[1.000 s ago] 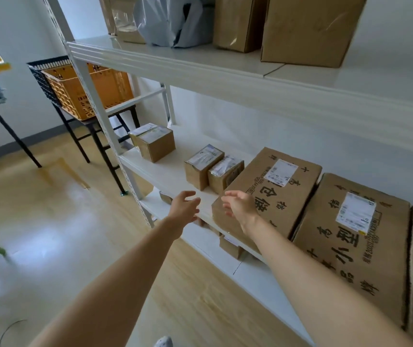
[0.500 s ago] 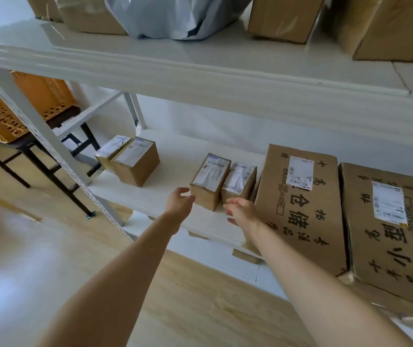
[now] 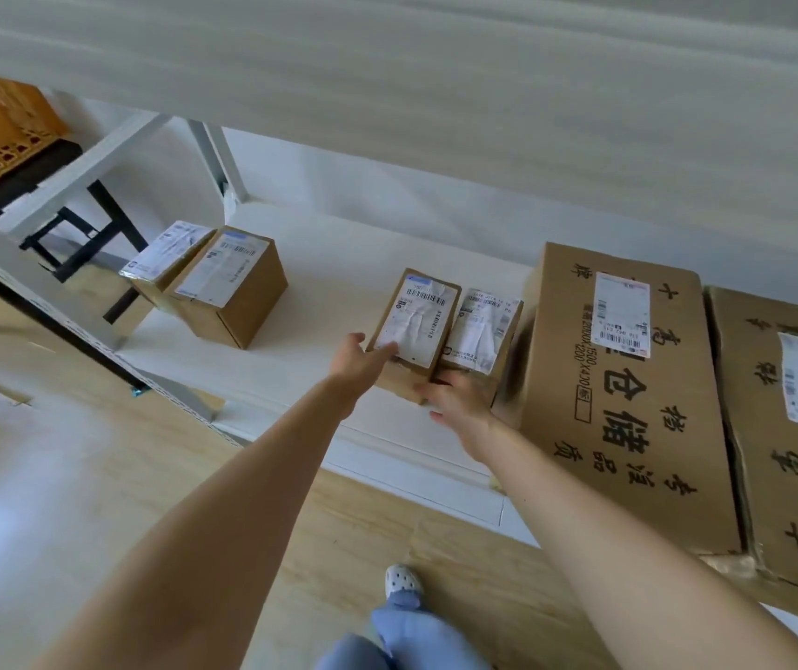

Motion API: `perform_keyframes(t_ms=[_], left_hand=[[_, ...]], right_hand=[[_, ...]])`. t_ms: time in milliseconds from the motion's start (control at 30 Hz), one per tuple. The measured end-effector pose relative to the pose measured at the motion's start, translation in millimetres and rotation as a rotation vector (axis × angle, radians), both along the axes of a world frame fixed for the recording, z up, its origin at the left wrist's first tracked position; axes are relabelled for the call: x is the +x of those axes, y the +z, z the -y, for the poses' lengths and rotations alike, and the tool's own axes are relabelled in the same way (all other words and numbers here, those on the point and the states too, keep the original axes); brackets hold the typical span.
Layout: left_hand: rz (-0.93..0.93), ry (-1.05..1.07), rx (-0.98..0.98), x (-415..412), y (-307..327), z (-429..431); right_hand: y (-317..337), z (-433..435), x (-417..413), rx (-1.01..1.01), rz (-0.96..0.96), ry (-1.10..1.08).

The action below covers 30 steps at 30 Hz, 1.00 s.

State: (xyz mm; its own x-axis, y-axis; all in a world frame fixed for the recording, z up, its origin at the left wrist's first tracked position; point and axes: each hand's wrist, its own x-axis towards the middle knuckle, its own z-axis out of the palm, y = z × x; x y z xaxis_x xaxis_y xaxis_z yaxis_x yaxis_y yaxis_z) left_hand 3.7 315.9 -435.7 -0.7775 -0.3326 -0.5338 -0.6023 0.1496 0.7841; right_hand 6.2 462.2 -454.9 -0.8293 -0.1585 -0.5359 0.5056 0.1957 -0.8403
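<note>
Left box [image 3: 413,326], small brown carton, white barcode label on top, upright near the shelf [image 3: 329,292] front edge, my left hand [image 3: 360,362] thumb on its label, right box [image 3: 481,331], same type, touching its side.

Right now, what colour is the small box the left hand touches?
Small box brown, label white; head view.

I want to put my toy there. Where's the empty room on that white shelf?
Bare shelf lies between the left pair of small boxes and the middle two small boxes, and behind both pairs. Rightward it is crowded: big cartons sit side by side.
</note>
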Motion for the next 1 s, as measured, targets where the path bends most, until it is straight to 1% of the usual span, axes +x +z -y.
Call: perform_keyframes(t_ms=[67, 200, 333, 433, 667, 767, 900, 1000], left_hand=[[0.003, -0.034, 0.025, -4.5, -4.4, 2.5], [0.012, -0.090, 0.083, -8.8, -7.9, 10.3], [0.035, -0.131, 0.122, -7.7, -5.6, 29.3], [0.063, -0.156, 0.193, -3.0, -1.4, 44.1], [0.058, -0.251, 0.285, 4.7, 27.4, 79.8], [0.057, -0.311, 0.332, 9.0, 36.9, 93.5], [0.002, -0.333, 0.384, 12.8, 46.5, 105.9], [-0.033, -0.359, 0.358, 15.3, 53.3, 114.0]], right_hand=[[-4.4, 3.7, -2.1, -0.012, 0.008, 0.025], [-13.4, 10.9, -5.3, 0.011, 0.008, 0.006], [-14.3, 26.2, -1.1, 0.008, -0.020, -0.052], [-11.1, 38.0, 4.8, 0.012, -0.060, -0.093], [-4.9, 70.7, 12.7, 0.022, -0.116, -0.215], [11.9, 81.2, 19.5, -0.002, -0.139, -0.276], [32.3, 95.6, 27.1, -0.039, -0.169, -0.373], [44.5, 103.2, 31.9, -0.094, -0.162, -0.411]])
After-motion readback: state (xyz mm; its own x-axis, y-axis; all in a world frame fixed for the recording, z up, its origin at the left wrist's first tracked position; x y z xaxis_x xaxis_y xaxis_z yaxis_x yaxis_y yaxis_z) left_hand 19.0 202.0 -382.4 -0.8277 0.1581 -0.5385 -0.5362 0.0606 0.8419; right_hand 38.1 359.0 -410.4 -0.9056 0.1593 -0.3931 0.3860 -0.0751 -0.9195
